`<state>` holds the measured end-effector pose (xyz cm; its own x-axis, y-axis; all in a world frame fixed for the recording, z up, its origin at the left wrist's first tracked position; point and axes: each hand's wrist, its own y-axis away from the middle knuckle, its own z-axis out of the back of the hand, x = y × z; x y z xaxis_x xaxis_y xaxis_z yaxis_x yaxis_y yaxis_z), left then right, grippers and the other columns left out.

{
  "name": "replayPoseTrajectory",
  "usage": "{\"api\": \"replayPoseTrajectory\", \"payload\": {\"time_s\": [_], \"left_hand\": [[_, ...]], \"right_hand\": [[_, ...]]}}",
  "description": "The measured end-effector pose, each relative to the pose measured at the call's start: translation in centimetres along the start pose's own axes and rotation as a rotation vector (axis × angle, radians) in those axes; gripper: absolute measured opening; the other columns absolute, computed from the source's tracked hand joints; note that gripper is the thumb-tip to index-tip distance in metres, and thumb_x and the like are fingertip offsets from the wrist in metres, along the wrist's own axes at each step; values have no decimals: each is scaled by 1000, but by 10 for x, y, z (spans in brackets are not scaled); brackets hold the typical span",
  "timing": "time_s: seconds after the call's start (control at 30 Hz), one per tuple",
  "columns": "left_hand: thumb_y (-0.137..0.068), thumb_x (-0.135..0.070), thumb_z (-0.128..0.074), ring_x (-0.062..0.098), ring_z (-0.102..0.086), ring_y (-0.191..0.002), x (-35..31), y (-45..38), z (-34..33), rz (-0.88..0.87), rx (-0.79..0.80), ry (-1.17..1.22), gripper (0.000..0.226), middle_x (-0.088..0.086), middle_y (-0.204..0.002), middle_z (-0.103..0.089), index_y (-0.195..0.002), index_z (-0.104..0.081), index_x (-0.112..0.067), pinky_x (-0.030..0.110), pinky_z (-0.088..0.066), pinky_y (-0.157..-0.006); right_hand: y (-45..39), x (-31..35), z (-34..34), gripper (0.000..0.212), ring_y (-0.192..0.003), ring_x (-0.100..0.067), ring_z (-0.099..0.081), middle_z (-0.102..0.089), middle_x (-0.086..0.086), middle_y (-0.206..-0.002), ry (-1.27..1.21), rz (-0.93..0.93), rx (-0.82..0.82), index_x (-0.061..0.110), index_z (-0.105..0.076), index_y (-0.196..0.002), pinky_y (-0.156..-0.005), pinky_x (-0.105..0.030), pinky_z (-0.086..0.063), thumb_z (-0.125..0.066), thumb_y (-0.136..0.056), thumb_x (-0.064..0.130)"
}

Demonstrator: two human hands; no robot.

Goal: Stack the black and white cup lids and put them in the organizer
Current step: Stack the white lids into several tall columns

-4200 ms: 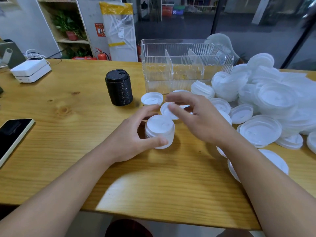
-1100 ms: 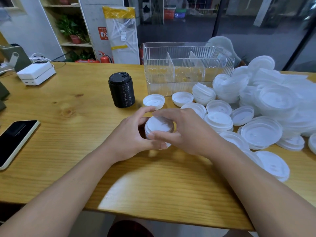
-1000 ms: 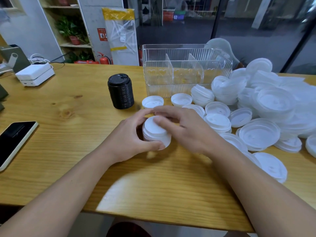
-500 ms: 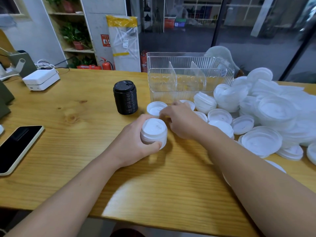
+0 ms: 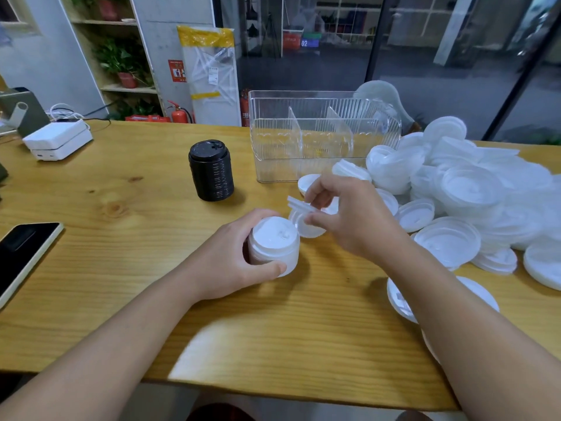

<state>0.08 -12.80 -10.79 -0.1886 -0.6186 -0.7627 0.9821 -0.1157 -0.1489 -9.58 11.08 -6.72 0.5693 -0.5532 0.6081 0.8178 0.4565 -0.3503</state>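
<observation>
My left hand (image 5: 233,256) grips a short stack of white lids (image 5: 274,243) that stands on the wooden table (image 5: 121,238). Just right of it my right hand (image 5: 349,217) pinches a single white lid (image 5: 299,204), lifted and tilted above another loose lid (image 5: 305,227). A stack of black lids (image 5: 211,170) stands upright to the left. The clear organizer (image 5: 318,132), split by two dividers, sits behind with no lids visible inside.
A big heap of loose white lids (image 5: 473,189) covers the table's right side, some near the front edge (image 5: 400,299). A phone (image 5: 21,253) lies at the left edge. A white box (image 5: 57,139) sits at the back left.
My right hand has picked one lid off the table and raised it tilted beside the stack. My left hand keeps its hold on the white stack.
</observation>
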Motion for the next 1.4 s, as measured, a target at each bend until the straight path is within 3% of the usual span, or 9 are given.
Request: {"api": "replayPoseTrajectory", "payload": {"time_s": [0.1, 0.23, 0.37, 0.5, 0.67, 0.83, 0.97, 1.27, 1.4], "left_hand": [[-83, -34, -96, 4, -68, -121, -2, 0, -1, -5, 1, 8, 72, -22, -126, -72, -142, -57, -45, 23, -54, -98], [-82, -32, -98, 2, -69, -120, -2, -2, -2, -9, -4, 18, 73, -22, -127, -73, -143, -59, -42, 18, -53, -97], [-82, -29, -98, 1, -69, -121, -3, -3, -2, -12, -3, 39, 72, -22, -128, -73, -142, -60, -40, 17, -53, -98], [-81, -27, -99, 1, -69, -123, -4, -5, 0, -16, -13, 60, 76, -23, -130, -74, -144, -59, -41, 23, -53, -103], [-78, -30, -101, 3, -70, -120, 0, -7, -1, 17, -20, 67, 77, -21, -127, -75, -142, -59, -40, 27, -55, -98], [-77, -30, -101, 2, -72, -114, 0, -7, -1, 35, -38, 68, 75, -21, -122, -75, -139, -60, -39, 20, -54, -91], [-75, -35, -102, 4, -73, -113, 1, -8, -2, 31, -45, 69, 75, -19, -122, -76, -138, -60, -36, 24, -56, -93], [-76, -31, -102, 5, -74, -112, -1, -7, 0, 49, -46, 49, 72, -17, -121, -78, -134, -61, -36, 39, -59, -100], [-76, -25, -102, 2, -71, -121, -1, -6, 0, 36, -32, 70, 81, -21, -129, -75, -142, -57, -39, 30, -54, -103]], "right_hand": [[-4, -5, 5, 17, -96, -8, -69, -74, 12, -93, -90, 15, -21, 30, -76, -104, -92, -33, -55, -85, -92, 21], [-11, -1, 15, 34, -96, -25, -76, -74, -5, -104, -392, 6, -67, 30, -68, -132, -95, -47, -62, -79, -100, 21], [-18, 7, 11, 21, -104, -32, -75, -73, -12, -114, -585, -62, -12, 11, -69, -125, -96, -55, -63, -71, -104, 11], [-24, 9, 0, 15, -100, -26, -74, -78, -11, -112, -546, -76, 200, 10, -77, -114, -100, -52, -59, -64, -108, 10], [-18, 7, -12, 24, -112, -25, -73, -80, -1, -115, -407, -51, 260, 18, -81, -117, -108, -56, -53, -57, -113, 22], [-7, 14, -7, 34, -119, -7, -72, -78, 11, -124, -355, -44, 370, 26, -75, -130, -109, -46, -56, -69, -104, 46], [3, 15, -9, 75, -117, 1, -66, -69, 18, -122, -98, 56, 234, 33, -64, -138, -104, -30, -55, -92, -75, 61], [7, 16, -6, 79, -126, 9, -61, -70, 22, -129, -64, 132, 270, 34, -57, -151, -109, -19, -47, -95, -81, 39], [5, 11, -3, 74, -129, 11, -60, -69, 22, -136, -166, 90, 350, 31, -59, -149, -116, -24, -48, -95, -84, 31]]}}
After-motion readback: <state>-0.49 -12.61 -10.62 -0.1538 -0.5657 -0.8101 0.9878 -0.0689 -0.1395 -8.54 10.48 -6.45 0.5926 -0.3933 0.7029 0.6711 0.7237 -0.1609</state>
